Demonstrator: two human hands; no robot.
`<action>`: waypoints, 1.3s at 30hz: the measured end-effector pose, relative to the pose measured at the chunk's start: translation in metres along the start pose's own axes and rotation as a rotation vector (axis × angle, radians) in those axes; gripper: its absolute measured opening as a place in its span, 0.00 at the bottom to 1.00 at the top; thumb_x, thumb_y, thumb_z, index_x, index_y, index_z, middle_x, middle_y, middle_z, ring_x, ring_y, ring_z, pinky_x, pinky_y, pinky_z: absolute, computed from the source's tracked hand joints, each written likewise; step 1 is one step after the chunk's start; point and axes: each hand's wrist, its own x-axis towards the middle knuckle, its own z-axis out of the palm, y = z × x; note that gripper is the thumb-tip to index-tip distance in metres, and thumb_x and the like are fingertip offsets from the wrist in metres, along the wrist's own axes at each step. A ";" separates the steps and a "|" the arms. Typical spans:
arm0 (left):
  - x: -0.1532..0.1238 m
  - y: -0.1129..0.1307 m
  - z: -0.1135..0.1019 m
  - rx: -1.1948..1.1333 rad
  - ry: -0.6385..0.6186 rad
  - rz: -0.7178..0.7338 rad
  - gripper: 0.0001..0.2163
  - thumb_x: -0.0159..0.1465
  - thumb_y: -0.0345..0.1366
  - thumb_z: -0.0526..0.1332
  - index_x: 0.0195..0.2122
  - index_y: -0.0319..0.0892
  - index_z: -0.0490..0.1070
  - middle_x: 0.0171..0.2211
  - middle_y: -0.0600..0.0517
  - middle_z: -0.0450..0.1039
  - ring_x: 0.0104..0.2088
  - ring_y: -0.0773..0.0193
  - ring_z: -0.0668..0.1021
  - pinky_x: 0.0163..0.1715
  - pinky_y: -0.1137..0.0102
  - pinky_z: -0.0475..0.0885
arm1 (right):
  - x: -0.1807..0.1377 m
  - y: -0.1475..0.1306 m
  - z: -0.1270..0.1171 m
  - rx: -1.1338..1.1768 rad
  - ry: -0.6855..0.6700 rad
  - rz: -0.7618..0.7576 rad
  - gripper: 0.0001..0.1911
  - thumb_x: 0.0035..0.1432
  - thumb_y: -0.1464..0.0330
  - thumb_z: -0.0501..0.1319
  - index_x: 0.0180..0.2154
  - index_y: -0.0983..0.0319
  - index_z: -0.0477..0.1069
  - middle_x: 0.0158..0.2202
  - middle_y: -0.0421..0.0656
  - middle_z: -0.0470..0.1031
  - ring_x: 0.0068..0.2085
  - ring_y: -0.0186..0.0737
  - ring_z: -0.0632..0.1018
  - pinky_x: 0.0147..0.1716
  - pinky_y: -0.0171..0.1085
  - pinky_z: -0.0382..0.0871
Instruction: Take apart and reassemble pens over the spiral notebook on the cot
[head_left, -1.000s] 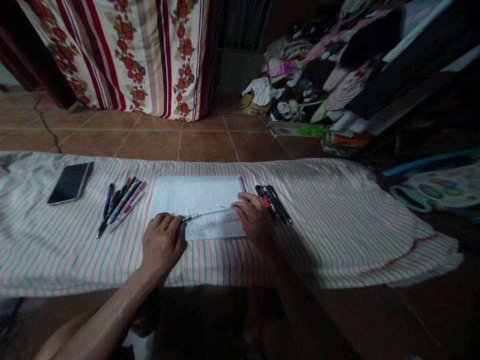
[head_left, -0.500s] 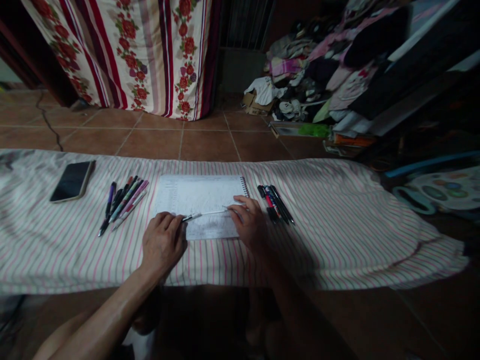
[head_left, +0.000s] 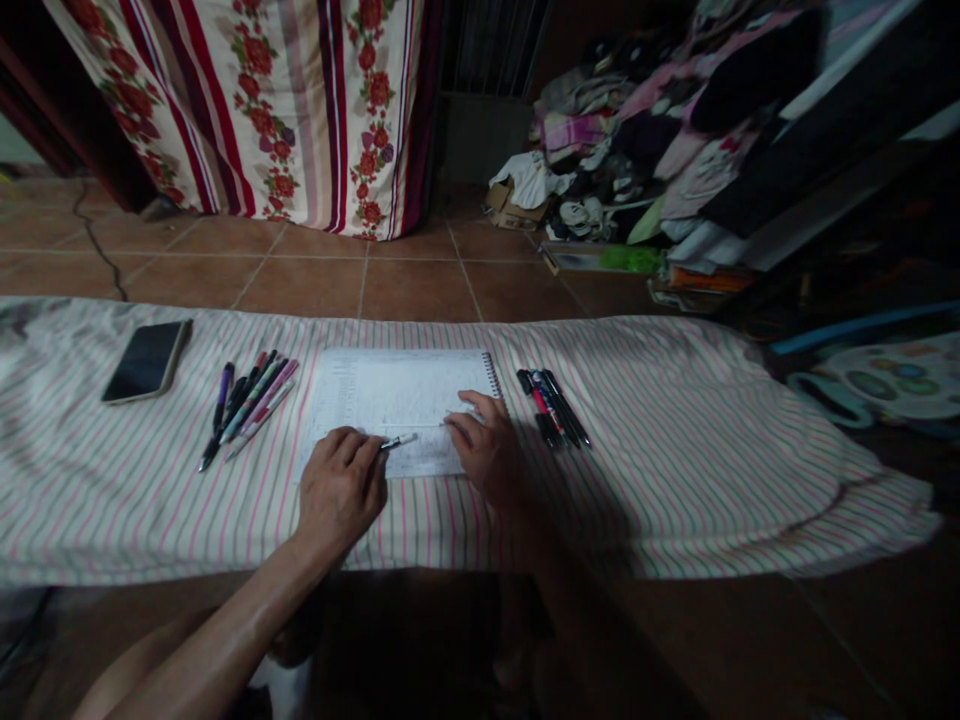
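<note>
**Pen held at both ends over the notebook**

Observation: the left hand (head_left: 341, 492) is curled shut, with its fingers (head_left: 367, 455) pinching the dark end of a slim white pen (head_left: 401, 439). The right hand (head_left: 487, 452) rests on the lower right corner of the notebook (head_left: 397, 395). Its fingers (head_left: 469, 420) are bent around what looks like the pen's other end. The light is too dim to say whether they grip it or only touch it.

Position: the pen lies nearly level, low over the bottom edge of the page, between the two hands. The notebook is open flat on a striped cloth (head_left: 675, 450) spread over the tiled floor (head_left: 420, 280), its spiral binding on the right side.

Surroundings: a loose row of pens (head_left: 247, 405) lies just left of the notebook. A second bunch of pens (head_left: 551, 405) lies just right of it, near the right hand. A phone (head_left: 146, 360) sits face up, well apart on the far left. A flowered curtain (head_left: 285, 110) and a heap of clothes (head_left: 637, 130) are behind.

Handling note (judgement): pulling or pushing the two ends along the pen's own axis, not at an angle, should keep the thin barrel from bending. Keeping the heel of the right hand on the page ought to stop the notebook sliding on the cloth. Holding the pen low over the page means a loose part drops onto paper rather than into the folds.
</note>
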 end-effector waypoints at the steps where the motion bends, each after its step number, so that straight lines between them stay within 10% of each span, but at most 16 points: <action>1: 0.000 0.001 0.000 -0.002 0.004 -0.001 0.09 0.62 0.32 0.54 0.41 0.38 0.70 0.34 0.44 0.73 0.39 0.53 0.71 0.39 0.58 0.69 | 0.000 0.000 0.000 0.001 -0.001 0.001 0.06 0.55 0.73 0.59 0.33 0.61 0.74 0.46 0.49 0.68 0.47 0.47 0.68 0.46 0.47 0.70; 39: 0.006 0.012 0.010 -0.085 0.051 0.037 0.09 0.60 0.30 0.57 0.40 0.36 0.71 0.35 0.44 0.73 0.41 0.54 0.71 0.42 0.58 0.71 | 0.000 -0.004 -0.004 0.003 -0.013 -0.010 0.04 0.54 0.72 0.61 0.33 0.63 0.75 0.47 0.50 0.69 0.48 0.47 0.69 0.49 0.47 0.67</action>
